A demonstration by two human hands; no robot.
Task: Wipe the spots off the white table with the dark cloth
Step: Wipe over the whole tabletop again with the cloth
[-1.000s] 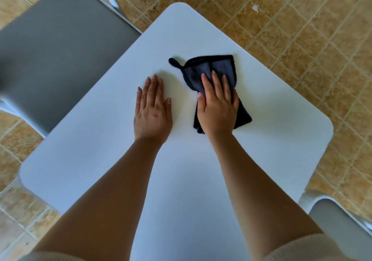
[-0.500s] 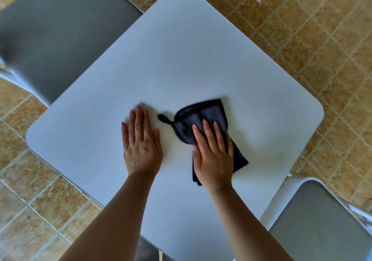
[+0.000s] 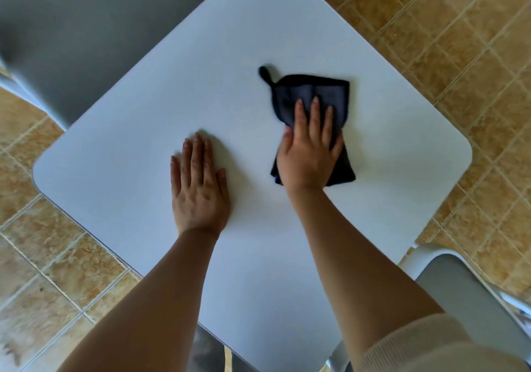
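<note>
Two hands lie flat on the white table (image 3: pixel 143 142), and only the right hand (image 3: pixel 309 157) has anything under it. That hand presses palm-down on the dark cloth (image 3: pixel 313 90), fingers straight and slightly spread, not curled round the fabric or pinching it. The left hand (image 3: pixel 198 190) rests bare on the tabletop just beside, fingers close together and flat, holding nothing; it looks like a brace for the body.

On the table's right half sits the cloth, roughly folded, with a small hanging loop (image 3: pixel 265 74) sticking out at its far left corner. Part of it shows beyond the fingertips and part trails back under the palm and wrist.

As for handling, the cloth looks soft, light and limp (a microfibre sort, by the look of it), so it will bunch or roll if pushed by one edge. Flat pressure through the palm and fingers over its middle, as now, seems the sound hold: the load spreads and the folds stay put. The tabletop looks smooth and hard, so the cloth should glide easily, perhaps too easily without downward weight.

No spots can be made out on the white surface; it is slightly blurred, so how much wiping remains cannot be judged.
</note>
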